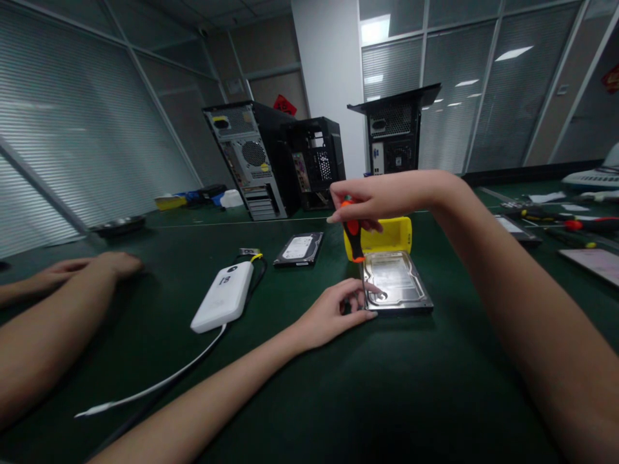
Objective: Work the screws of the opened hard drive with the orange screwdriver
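On the green table lies a silver hard drive (394,280), its metal cover facing up. My left hand (336,312) rests at its left edge, with a finger on the cover and the thumb along the near edge; the other fingers curl at the side. Above the drive's far left corner, my right hand (360,205) grips an orange and black screwdriver (354,241), held upright with the handle's lower end near that corner. The screwdriver's tip is not distinguishable. Just behind the drive stands a yellow container (387,235), partly hidden by my right hand.
A second hard drive (300,249) and a white power bank (225,293) with a cable lie to the left. Another person's forearms (62,322) rest at far left. Computer cases (256,158) stand behind; pliers (592,223) and other tools lie at right.
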The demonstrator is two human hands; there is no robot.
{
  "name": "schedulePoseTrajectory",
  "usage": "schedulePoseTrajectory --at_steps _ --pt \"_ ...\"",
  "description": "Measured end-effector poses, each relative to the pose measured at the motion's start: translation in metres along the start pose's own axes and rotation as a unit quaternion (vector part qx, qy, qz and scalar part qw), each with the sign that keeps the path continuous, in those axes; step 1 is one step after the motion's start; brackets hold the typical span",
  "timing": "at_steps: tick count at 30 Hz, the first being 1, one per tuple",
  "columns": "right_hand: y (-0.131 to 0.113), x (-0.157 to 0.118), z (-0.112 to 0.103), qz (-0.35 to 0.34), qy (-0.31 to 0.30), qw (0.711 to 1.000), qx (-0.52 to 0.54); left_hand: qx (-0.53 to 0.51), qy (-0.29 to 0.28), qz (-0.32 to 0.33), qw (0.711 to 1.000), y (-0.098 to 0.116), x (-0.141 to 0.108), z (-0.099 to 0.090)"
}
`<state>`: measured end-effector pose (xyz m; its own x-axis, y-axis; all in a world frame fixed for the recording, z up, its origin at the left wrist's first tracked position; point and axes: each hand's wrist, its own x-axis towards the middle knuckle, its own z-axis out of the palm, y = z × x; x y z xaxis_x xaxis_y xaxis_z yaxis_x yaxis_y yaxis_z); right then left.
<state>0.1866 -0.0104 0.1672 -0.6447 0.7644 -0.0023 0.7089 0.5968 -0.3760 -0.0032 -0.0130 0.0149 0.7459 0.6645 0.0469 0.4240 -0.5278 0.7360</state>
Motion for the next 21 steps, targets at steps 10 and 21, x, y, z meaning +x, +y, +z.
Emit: schedulePoseTrajectory --at_steps 10,21 --pt "-0.009 0.005 0.002 -0.010 0.031 0.993 -0.117 0.006 0.001 0.003 1.000 -0.001 0.001 0.001" --pt "-0.013 0.004 0.005 -0.006 0.047 0.996 -0.074 0.004 0.008 0.008 1.000 -0.002 0.001 0.001"
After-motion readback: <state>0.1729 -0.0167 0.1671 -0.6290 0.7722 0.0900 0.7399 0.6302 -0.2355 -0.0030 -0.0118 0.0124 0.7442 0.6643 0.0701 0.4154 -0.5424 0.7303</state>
